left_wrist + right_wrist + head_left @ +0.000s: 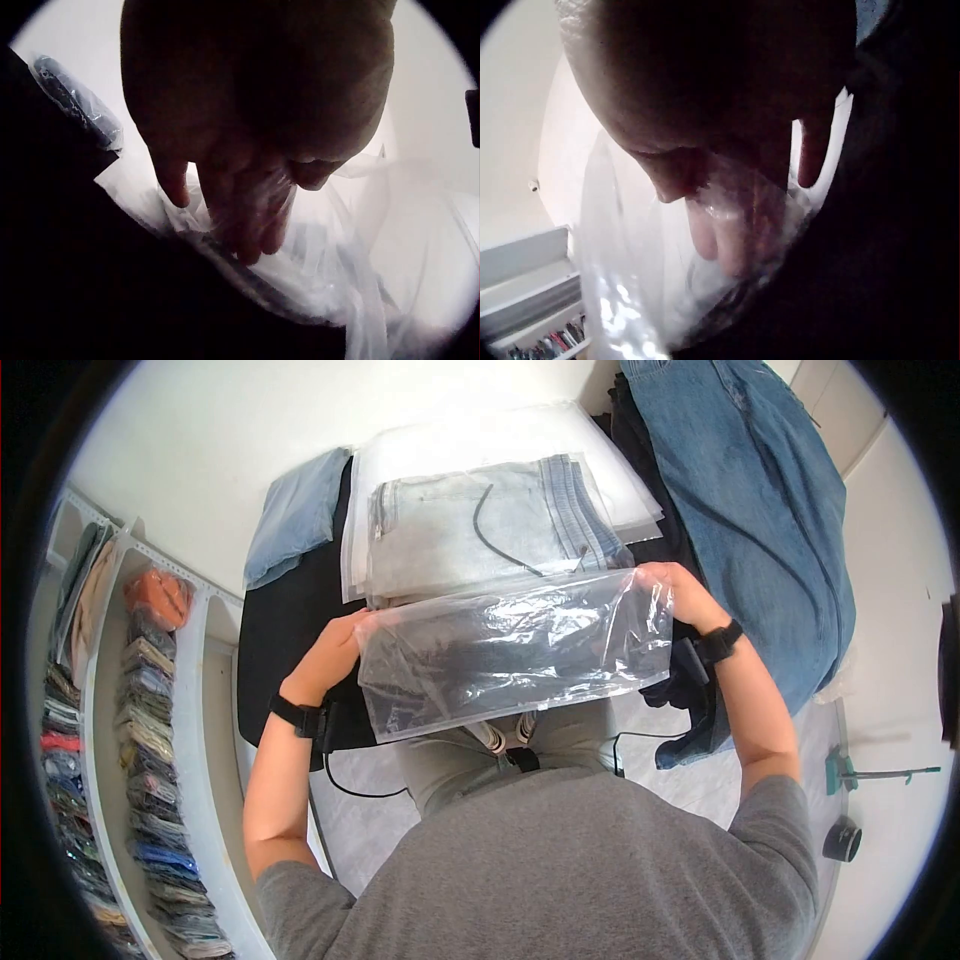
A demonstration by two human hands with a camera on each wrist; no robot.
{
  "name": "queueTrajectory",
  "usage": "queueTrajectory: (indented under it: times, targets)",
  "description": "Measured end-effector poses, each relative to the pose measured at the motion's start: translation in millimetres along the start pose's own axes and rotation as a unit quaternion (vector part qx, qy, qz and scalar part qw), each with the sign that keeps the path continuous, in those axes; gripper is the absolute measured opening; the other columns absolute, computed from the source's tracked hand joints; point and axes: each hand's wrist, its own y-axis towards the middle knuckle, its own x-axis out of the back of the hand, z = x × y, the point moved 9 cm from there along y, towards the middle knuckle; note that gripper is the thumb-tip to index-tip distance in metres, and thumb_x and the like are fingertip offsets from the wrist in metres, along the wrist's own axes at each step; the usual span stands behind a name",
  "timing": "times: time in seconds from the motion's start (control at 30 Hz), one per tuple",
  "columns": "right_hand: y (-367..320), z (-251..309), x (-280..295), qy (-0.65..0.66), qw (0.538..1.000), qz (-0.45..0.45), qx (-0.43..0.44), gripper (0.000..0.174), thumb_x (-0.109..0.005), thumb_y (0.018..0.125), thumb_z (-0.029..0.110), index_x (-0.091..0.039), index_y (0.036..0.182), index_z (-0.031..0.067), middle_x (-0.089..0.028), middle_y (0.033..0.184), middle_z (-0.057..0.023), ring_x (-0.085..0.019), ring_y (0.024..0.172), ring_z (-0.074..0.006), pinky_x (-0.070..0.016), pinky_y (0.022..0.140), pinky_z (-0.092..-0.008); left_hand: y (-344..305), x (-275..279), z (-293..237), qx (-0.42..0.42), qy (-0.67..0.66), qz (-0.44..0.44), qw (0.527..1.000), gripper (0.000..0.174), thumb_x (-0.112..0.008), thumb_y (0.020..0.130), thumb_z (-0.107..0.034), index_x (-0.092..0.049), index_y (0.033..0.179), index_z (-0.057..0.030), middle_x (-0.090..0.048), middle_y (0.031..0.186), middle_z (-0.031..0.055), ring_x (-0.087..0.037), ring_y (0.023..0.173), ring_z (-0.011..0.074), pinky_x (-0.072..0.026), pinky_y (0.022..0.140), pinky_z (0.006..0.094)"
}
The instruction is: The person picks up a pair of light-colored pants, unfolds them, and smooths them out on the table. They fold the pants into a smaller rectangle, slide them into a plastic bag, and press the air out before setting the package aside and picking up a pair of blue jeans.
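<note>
A transparent plastic bag [510, 650] stretches between the two hands, its near edge hanging over the table's front edge. My left hand [335, 650] pinches the film at its left side; in the left wrist view, plastic lies between the thumb and the fingers [274, 229]. At the right side my right hand [685, 595] pinches the film too, the thumb over it and the fingers [735, 251] behind it in the right wrist view. Just beyond lie folded pale denim pants [460, 520] with a dark drawstring and an elastic waistband, under transparent film.
Flat plastic bags [450, 440] are stacked under the folded denim on a black-covered table [290, 630]. A bagged blue garment [297, 510] lies at the back left. Large blue jeans [750, 510] drape over the right side. Shelves [110, 660] of bagged clothes stand at left.
</note>
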Motion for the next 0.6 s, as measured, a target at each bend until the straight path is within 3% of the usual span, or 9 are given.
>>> queueTrajectory:
  times: [0.03, 0.13, 0.17, 0.23, 0.27, 0.3, 0.4, 0.5, 0.6]
  targets:
    - [-3.8, 15.5, 1.0, 0.009, 1.000, 0.016, -0.014, 0.037, -0.044, 0.099, 0.028, -0.066, 0.096, -0.0026, -0.068, 0.087, -0.0094, -0.062, 0.084, -0.0155, -0.0481, 0.080, -0.0293, -5.3, 1.6, 3.3, 0.055, -0.085, 0.004, 0.995, 0.036, -0.041, 0.098, -0.025, -0.063, 0.110, 0.0014, -0.066, 0.111, 0.0111, -0.060, 0.102, 0.0210, -0.0408, 0.096, 0.0306]
    - [-12.8, 14.8, -12.0, 0.106, 0.990, 0.080, -0.042, 0.040, -0.045, 0.099, 0.028, -0.067, 0.086, -0.0038, -0.069, 0.080, -0.0088, -0.064, 0.077, -0.0151, -0.0492, 0.077, -0.0290, -18.2, -1.4, -1.7, 0.035, -0.108, 0.059, 0.992, 0.037, -0.042, 0.098, -0.025, -0.065, 0.104, 0.0028, -0.067, 0.106, 0.0082, -0.060, 0.098, 0.0162, -0.0436, 0.090, 0.0285]
    - [-16.2, 8.3, -16.8, 0.124, 0.985, 0.093, -0.069, 0.041, -0.045, 0.099, 0.028, -0.067, 0.086, -0.0037, -0.069, 0.079, -0.0078, -0.063, 0.076, -0.0140, -0.0491, 0.076, -0.0285, -23.2, -5.2, 8.5, 0.098, -0.127, 0.068, 0.985, 0.033, -0.049, 0.095, -0.024, -0.067, 0.102, 0.0022, -0.068, 0.103, 0.0090, -0.061, 0.096, 0.0178, -0.0441, 0.090, 0.0283]
    - [-23.8, 7.7, -18.2, 0.104, 0.985, 0.096, -0.098, 0.038, -0.048, 0.098, 0.027, -0.068, 0.085, -0.0029, -0.068, 0.076, -0.0054, -0.062, 0.074, -0.0128, -0.0489, 0.074, -0.0271, -31.0, -3.8, -4.6, 0.099, -0.050, 0.056, 0.992, 0.029, -0.055, 0.091, -0.022, -0.066, 0.105, 0.0013, -0.068, 0.102, 0.0093, -0.062, 0.096, 0.0178, -0.0438, 0.090, 0.0289]
    - [-26.4, 11.8, -16.0, 0.089, 0.986, 0.101, -0.096, 0.029, -0.057, 0.092, 0.025, -0.067, 0.094, -0.0021, -0.068, 0.084, -0.0067, -0.062, 0.078, -0.0128, -0.0488, 0.076, -0.0271, -34.9, -3.4, -11.3, 0.102, 0.026, 0.043, 0.994, 0.029, -0.062, 0.087, -0.020, -0.065, 0.108, 0.0003, -0.068, 0.102, 0.0096, -0.062, 0.096, 0.0179, -0.0435, 0.091, 0.0294]
    - [-30.2, 19.7, -10.2, 0.082, 0.991, 0.058, -0.084, 0.027, -0.063, 0.086, 0.022, -0.067, 0.099, -0.0014, -0.068, 0.090, -0.0073, -0.062, 0.083, -0.0135, -0.0479, 0.080, -0.0278, -40.2, -5.0, -16.3, 0.086, -0.081, 0.014, 0.993, 0.044, -0.073, 0.075, -0.014, -0.061, 0.115, -0.0017, -0.069, 0.100, 0.0096, -0.063, 0.095, 0.0194, -0.0418, 0.095, 0.0312]
    - [-41.2, 73.9, -0.1, 0.009, 0.999, -0.005, 0.044, 0.046, -0.079, 0.068, 0.018, -0.065, 0.109, 0.0012, -0.066, 0.107, -0.0096, -0.059, 0.101, -0.0231, -0.0409, 0.096, -0.0338, -49.8, -7.7, -51.0, -0.032, 0.021, 0.000, 0.999, 0.057, -0.077, 0.065, -0.010, -0.059, 0.120, -0.0032, -0.066, 0.111, 0.0114, -0.060, 0.106, 0.0250, -0.0392, 0.099, 0.0329]
    - [-46.6, 78.3, -2.0, 0.036, 0.990, 0.001, 0.134, 0.038, -0.072, 0.076, 0.018, -0.066, 0.110, 0.0041, -0.067, 0.105, -0.0107, -0.060, 0.102, -0.0273, -0.0402, 0.098, -0.0363, -51.7, -6.6, -45.0, -0.037, -0.044, 0.018, 0.998, 0.042, -0.070, 0.076, -0.016, -0.063, 0.115, -0.0026, -0.065, 0.111, 0.0120, -0.059, 0.106, 0.0258, -0.0413, 0.096, 0.0329]
    - [-41.7, 38.9, -2.1, 0.195, 0.981, -0.003, 0.020, 0.041, -0.050, 0.095, 0.035, -0.066, 0.100, -0.0019, -0.069, 0.091, -0.0136, -0.066, 0.084, -0.0254, -0.0510, 0.081, -0.0352, -35.1, 1.1, -28.4, 0.014, -0.107, -0.001, 0.994, 0.026, -0.057, 0.087, -0.020, -0.067, 0.098, 0.0006, -0.069, 0.096, 0.0097, -0.064, 0.093, 0.0238, -0.0473, 0.086, 0.0314]
